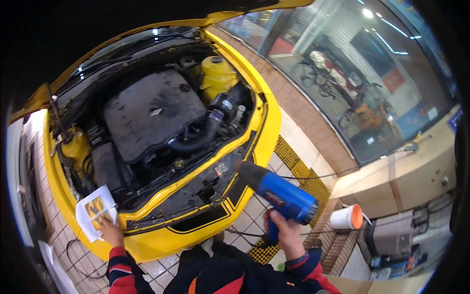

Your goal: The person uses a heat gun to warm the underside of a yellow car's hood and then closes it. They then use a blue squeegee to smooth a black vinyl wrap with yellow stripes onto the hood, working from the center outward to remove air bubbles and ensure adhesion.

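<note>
My right hand is closed round the handle of a blue heat gun. Its dark nozzle points up and left, over the right front part of a yellow car. At the car's left front edge, my left hand grips the lower right side of a white paper sheet with a yellow picture on it. A thin pale strip lies across the sheet by my fingertips; I cannot tell what it is. Beyond both hands, the open engine bay shows a dark engine cover.
The raised hood hangs overhead. A dark cable runs right from behind the heat gun. A white bucket with an orange end lies near a brick step. Yellow floor grating and a glass window are on the right.
</note>
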The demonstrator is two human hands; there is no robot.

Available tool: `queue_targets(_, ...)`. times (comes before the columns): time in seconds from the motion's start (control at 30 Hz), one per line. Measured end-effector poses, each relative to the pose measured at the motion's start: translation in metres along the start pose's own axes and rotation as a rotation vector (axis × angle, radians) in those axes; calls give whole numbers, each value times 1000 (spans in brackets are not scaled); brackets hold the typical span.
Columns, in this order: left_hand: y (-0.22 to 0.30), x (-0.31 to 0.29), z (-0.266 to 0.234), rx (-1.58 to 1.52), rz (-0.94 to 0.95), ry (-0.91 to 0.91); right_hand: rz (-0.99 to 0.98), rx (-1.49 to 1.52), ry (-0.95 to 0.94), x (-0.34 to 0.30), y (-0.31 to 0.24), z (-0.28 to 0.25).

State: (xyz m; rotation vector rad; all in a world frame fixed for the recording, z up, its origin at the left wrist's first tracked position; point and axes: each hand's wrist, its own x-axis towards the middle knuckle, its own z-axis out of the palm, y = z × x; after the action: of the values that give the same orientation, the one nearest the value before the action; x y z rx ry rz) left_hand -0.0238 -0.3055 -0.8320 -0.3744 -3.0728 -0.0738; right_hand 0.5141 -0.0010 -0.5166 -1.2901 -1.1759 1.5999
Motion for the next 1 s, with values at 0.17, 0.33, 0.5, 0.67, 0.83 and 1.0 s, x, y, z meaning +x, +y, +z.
queue_targets(0.17, -36, 26, -2, -150, 94, -18, 40, 16, -89, -35, 4, 57)
queue_targets(0.33, -61, 40, 0, -758, 45, 108, 76, -93, -108, -50, 15, 85)
queue_targets(0.5, -45, -79, -48, -1019, -27, 193, -1, -107, -329, -64, 31, 121)
queue_targets(0.67, -110, -234, -93, -1683, -822, 98, 59, -416, -817, -72, 46, 183)
queue_targets(0.83, -226, -469, -72, -1696, -1270, 596, 148, -527, -1221, -162, 68, 235)
queue_targets(1.0, -279, -691, -90, -1470, -1591, 1040, 72, -716, -1335, -261, 98, 251)
